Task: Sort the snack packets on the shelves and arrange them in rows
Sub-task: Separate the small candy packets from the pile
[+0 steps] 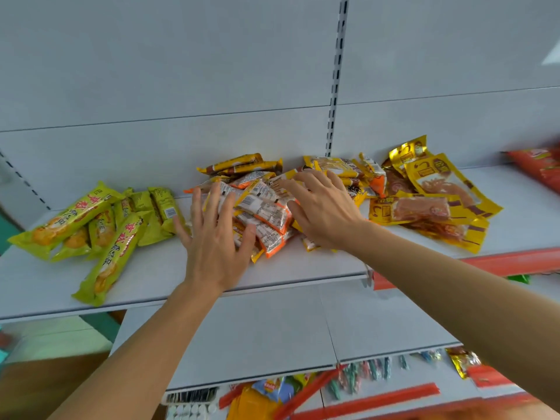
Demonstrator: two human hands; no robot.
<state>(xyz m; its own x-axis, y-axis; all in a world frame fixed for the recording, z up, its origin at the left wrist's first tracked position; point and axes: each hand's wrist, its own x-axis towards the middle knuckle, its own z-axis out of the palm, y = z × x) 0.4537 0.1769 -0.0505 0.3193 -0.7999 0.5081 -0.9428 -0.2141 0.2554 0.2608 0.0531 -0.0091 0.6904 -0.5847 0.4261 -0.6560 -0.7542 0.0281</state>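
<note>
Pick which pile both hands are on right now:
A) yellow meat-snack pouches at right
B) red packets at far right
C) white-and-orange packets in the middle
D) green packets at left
C: the left hand and right hand both lie with spread fingers on the white-and-orange packets mid-shelf.

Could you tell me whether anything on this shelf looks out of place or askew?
Yes. The orange-and-white packets under both hands lie in a jumbled heap, and the green packets sprawl at mixed angles, one reaching the shelf edge.
</note>
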